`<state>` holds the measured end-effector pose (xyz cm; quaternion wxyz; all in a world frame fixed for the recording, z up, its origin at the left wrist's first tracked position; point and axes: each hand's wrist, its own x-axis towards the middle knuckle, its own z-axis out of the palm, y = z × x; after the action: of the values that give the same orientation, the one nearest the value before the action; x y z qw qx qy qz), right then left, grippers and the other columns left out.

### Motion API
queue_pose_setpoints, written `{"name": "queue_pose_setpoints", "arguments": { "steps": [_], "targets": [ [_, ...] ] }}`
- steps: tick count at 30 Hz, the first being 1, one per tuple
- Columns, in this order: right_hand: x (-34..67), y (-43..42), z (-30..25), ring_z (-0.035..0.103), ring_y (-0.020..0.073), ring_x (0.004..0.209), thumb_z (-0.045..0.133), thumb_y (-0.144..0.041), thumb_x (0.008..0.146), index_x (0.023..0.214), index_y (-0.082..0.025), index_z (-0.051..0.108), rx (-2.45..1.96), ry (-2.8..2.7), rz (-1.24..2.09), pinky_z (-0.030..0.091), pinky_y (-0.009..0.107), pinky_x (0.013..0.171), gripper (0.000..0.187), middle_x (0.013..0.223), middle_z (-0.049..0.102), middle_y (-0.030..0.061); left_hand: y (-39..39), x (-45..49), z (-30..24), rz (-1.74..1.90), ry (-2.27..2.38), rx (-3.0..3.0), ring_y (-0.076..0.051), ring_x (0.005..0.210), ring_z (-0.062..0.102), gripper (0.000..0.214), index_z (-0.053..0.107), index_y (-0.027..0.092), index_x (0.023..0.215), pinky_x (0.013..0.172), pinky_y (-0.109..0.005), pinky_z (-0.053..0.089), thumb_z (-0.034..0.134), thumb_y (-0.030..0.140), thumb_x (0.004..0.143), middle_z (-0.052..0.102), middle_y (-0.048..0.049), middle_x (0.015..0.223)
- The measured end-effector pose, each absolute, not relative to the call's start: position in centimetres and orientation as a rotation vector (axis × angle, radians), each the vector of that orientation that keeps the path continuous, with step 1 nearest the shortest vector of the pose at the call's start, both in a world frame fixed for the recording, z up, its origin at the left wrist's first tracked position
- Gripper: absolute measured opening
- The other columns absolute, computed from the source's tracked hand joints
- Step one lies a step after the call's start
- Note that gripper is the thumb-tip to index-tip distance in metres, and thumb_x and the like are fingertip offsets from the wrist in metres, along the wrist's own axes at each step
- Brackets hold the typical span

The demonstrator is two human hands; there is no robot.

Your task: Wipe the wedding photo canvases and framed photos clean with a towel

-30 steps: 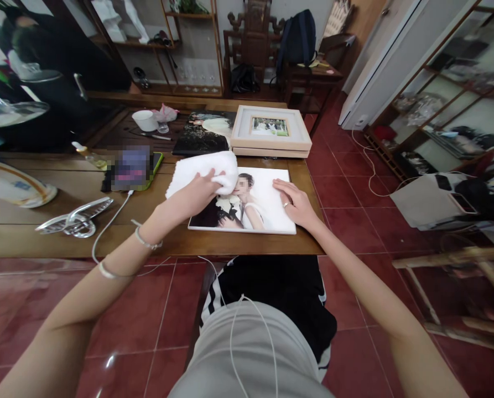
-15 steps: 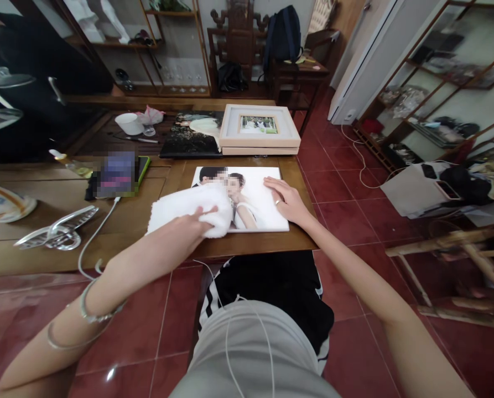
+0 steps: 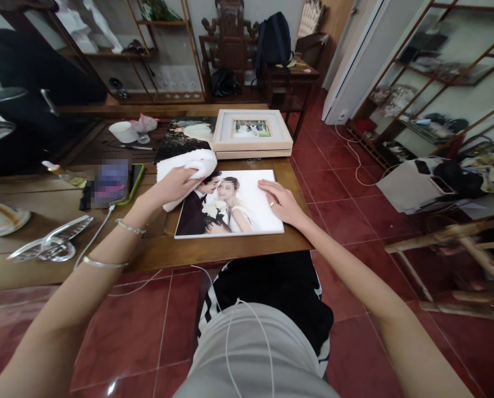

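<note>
Your left hand (image 3: 172, 185) has its fingers curled tight round a white cloth (image 3: 187, 166), bunched and folded, pressed at the top-left corner of the photo print (image 3: 229, 205); part of the cloth hangs off the print's left edge over the tabletop (image 3: 155, 251). The print lies flat near the front edge of the tabletop, right in front of you: glossy, white background, a couple in wedding clothes, dark suit on the left, white dress on the right, faces blurred out. Your right hand (image 3: 283, 203) lies flat on the print's right edge, fingers spread and holding nothing, ring on one finger. Behind the print, just touching or nearly so, sits a pale wood framed photo (image 3: 252, 132), w/ a darker photo panel (image 3: 184, 141) to its left, its near corner hidden by the cloth. No brand or writing readable anywhere; the phone (image 3: 109, 181) left of the cloth is blurred over, green case edge showing, white cable (image 3: 89, 243) running from it off the tabletop. Further left: a clear glass ornament (image 3: 50, 246) and a plate (image 3: 0, 216) cut off by the frame edge. A white cup (image 3: 123, 131) stands at the back. Your thumb on the left hand is hidden in the cloth folds.
</note>
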<state>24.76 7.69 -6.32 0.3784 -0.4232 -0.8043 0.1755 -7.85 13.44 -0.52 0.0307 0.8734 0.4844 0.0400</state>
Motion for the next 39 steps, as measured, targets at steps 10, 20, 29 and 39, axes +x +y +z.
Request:
{"name": "queue_pose_setpoints", "arguments": {
  "steps": [10,20,29,39],
  "targets": [
    [24.7,7.7,-6.4,0.055,0.0205,0.132,0.043,-0.012,0.089,0.121,-0.025,0.067,-1.079,-2.048,0.459,0.040,0.047,0.116,0.042,0.134,0.065,0.0048,4.4,-4.0,-0.1,-0.115,1.592,2.908,-0.038,0.131,0.050,0.041,0.069,0.010,0.102,0.089,-0.050,0.055,0.032,0.002,0.087,0.047,-0.0225,0.147],
    [24.6,7.7,-6.4,0.055,0.0205,0.132,0.044,-0.012,0.089,0.121,-0.025,0.067,-1.072,-2.031,0.474,0.041,0.047,0.116,0.042,0.134,0.065,0.0043,-3.7,-4.5,0.6,-0.085,1.204,2.962,-0.033,0.134,0.050,0.043,0.070,0.019,0.104,0.095,-0.044,0.056,0.044,-0.004,0.078,0.047,-0.0123,0.150],
    [24.8,7.8,-6.5,0.055,0.0202,0.132,0.043,-0.013,0.090,0.120,-0.023,0.067,-1.060,-2.053,0.442,0.041,0.046,0.115,0.040,0.133,0.066,0.0063,6.6,-1.0,1.6,-0.220,1.537,2.838,-0.033,0.115,0.061,0.030,0.065,0.013,0.112,0.082,-0.040,0.057,0.041,0.013,0.095,0.064,-0.0190,0.124],
    [25.0,7.2,-5.7,0.064,0.0237,0.119,0.043,-0.026,0.094,0.125,-0.024,0.057,-1.147,-1.816,0.400,0.051,0.045,0.103,0.034,0.127,0.068,0.0097,8.0,5.7,0.2,-0.045,1.222,2.914,-0.040,0.147,0.025,0.037,0.063,0.014,0.125,0.108,-0.068,0.032,0.043,0.007,0.094,0.028,-0.0163,0.160]
  ]
}}
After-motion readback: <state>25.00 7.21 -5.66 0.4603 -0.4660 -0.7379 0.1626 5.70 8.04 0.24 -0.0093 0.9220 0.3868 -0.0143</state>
